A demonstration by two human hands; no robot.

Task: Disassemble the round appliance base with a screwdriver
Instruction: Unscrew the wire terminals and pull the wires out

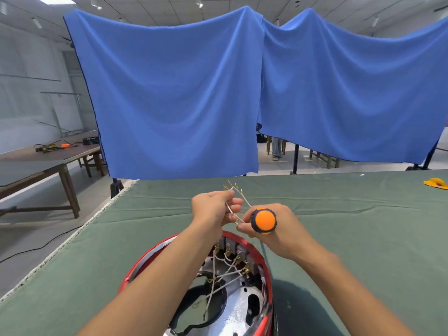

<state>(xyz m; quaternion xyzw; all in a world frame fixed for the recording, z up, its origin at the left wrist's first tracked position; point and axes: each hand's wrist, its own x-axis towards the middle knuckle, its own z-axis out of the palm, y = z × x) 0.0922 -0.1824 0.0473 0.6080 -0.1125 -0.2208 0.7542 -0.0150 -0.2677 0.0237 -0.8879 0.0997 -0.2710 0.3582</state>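
Observation:
The round appliance base (263, 263), red-rimmed with a shiny metal inside and white wires on brass terminals, lies open at the bottom centre on the green cloth. Above its far rim my left hand (213, 209) pinches a bundle of loose white wires (238, 194) whose brass ends stick up. My right hand (274, 229) grips the screwdriver (263, 220), orange and black handle end facing me; its shaft is hidden. Its fingertips also touch the wire ends close to my left hand.
The green cloth table (339, 238) stretches away to the right, with a yellow object (436, 183) at its far right edge. Blue cloths (174, 98) hang behind the table. A wooden table (36, 161) with cables stands at the left.

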